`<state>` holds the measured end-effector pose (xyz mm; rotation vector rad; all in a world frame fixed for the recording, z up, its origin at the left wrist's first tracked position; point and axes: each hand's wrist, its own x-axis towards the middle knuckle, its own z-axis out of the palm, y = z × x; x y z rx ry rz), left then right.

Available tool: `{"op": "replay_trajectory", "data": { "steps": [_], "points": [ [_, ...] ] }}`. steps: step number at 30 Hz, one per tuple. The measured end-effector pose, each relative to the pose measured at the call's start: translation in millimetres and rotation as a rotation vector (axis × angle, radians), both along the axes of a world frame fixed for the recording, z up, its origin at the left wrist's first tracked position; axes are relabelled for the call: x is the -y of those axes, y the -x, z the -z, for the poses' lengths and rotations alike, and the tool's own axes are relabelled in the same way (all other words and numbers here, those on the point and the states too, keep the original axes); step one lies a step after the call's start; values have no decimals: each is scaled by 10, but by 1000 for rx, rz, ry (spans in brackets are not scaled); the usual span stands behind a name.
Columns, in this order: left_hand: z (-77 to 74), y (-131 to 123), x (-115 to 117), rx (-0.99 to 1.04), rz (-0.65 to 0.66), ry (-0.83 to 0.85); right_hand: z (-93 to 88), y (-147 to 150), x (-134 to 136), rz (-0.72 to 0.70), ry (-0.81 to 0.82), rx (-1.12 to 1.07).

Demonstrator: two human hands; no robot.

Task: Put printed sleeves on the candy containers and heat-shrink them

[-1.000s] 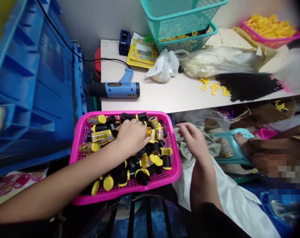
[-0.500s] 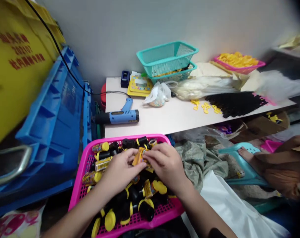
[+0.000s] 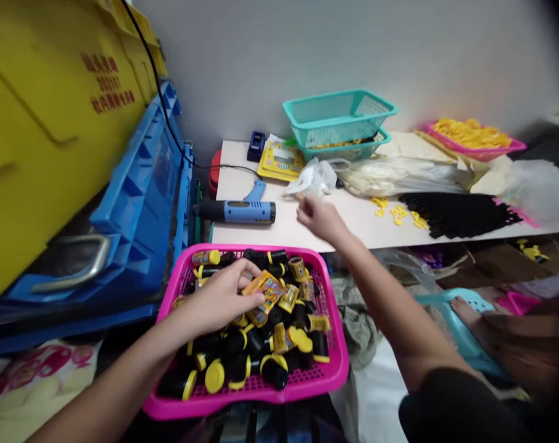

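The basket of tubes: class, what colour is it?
The basket is bright pink; head view.

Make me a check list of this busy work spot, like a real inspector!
Surface: pale flat tabletop, marks not checked.
Job's things: pink plastic mesh basket holding black-and-yellow cylinders and a shiny orange-yellow packet.
Hands: left hand touches the packet; right hand hovers over the tabletop.
Clutter: stacked teal plastic baskets, white plastic bag.
Cables: thin black cable along the wall.
Surroundings: blue plastic crate at left; nearby person's bare foot on a teal plastic stool.
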<state>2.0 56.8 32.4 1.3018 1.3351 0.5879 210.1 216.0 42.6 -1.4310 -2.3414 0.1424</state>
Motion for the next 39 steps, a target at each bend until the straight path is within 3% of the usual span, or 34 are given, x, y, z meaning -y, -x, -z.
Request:
{"op": "replay_trajectory", "data": {
  "steps": [3,5,7,10,12,14,16,18,21,24,27,29,34,36,39],
  "points": [
    [6,-46,-168,-147,152,-92,-106,126,-508,78,80,-19],
    [8,-119,-338,-291,302,-144,-127,217,-576,114,128,-46],
    [14,-198,-497,-418,464,-177,-112,257,-379,-74,235,-119],
    [39,-278,-634,-547,591,-266,-6,142,211,-446,524,-295],
    [59,-287,-640,-585,566,-369,119,-20,600,-443,615,-413],
    [61,-266,-593,-543,502,-436,256,-168,891,-310,612,-558],
    [38,-232,-517,-405,395,-390,377,-247,1082,-166,612,-739],
    [1,-205,-431,-203,251,-235,465,-244,1200,-98,672,-928],
    [-43,-203,-298,21,77,-41,541,-129,1312,-111,802,-1154],
    [-45,-228,-170,76,-6,9,573,21,1400,-68,804,-1298],
    [-15,-231,-68,80,-86,-53,560,108,1469,10,726,-1354],
    [-3,-200,-33,30,-76,-155,519,112,1483,-14,712,-1328],
    [-69,-61,-25,-178,218,-344,379,88,1430,-226,788,-1139],
    [-92,-43,1,-116,169,-344,370,143,1446,-205,816,-1205],
    [-60,-82,80,65,-41,-240,432,293,1545,-131,834,-1410]
  ]
}}
